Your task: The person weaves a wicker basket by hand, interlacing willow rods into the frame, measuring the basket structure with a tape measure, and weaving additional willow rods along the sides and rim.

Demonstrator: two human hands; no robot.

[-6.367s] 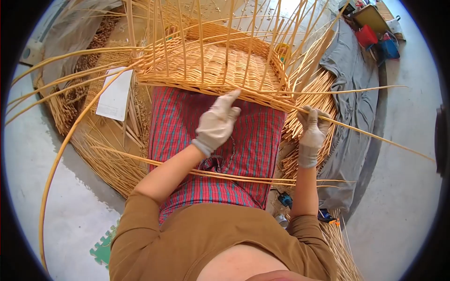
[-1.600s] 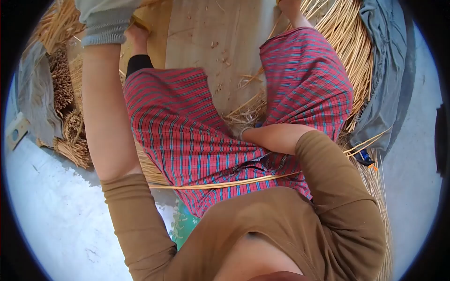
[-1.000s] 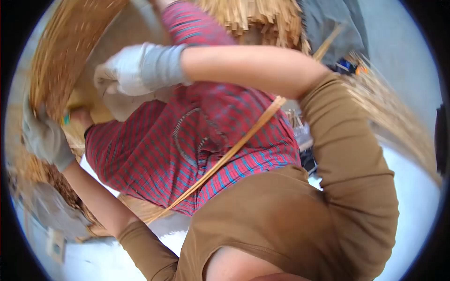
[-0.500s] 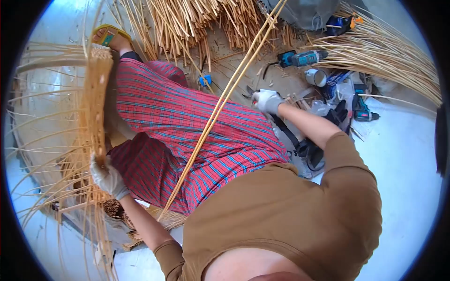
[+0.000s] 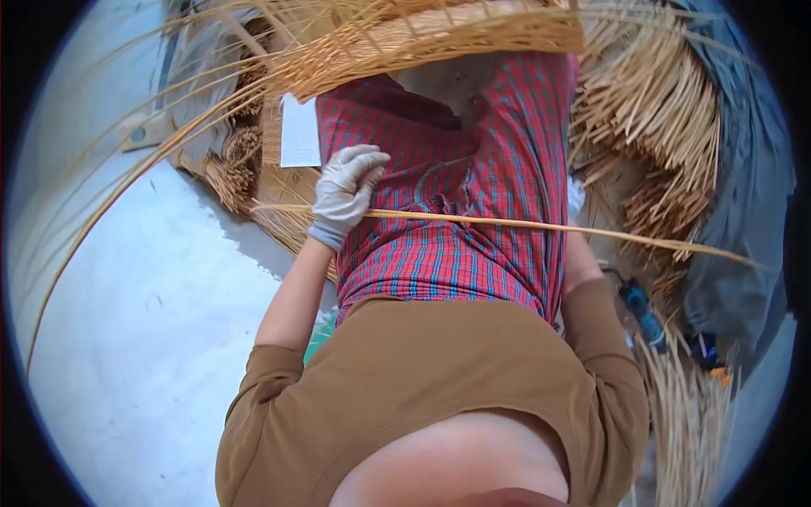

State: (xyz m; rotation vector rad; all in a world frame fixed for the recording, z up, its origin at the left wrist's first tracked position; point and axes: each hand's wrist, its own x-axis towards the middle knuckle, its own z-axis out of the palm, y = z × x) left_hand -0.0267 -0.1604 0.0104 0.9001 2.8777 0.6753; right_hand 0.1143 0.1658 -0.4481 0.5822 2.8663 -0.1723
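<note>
My left hand (image 5: 346, 190), in a pale glove, is over my lap with its fingers loosely bent and nothing visible between them. Long thin canes (image 5: 507, 221) lie across the lap, passing beneath the heel of that hand. Only a bit of white glove shows of my right hand (image 5: 576, 198), beside my thigh; the leg hides its fingers. Beyond the left hand, a woven wicker piece (image 5: 439, 42) rests across my knees, with long loose cane ends (image 5: 127, 177) curving out to the left.
Cut cane bundles (image 5: 659, 127) lie at the right, next to grey sheeting (image 5: 735, 228). A teal power tool (image 5: 642, 313) and more canes (image 5: 688, 422) are at lower right. A white card (image 5: 300, 133) and rolled bundles (image 5: 228, 169) sit at left.
The view has turned, so the wicker piece now lies across the top. My left hand has come off it to above the lap canes. My right hand, earlier on a cutting tool, is mostly hidden.
</note>
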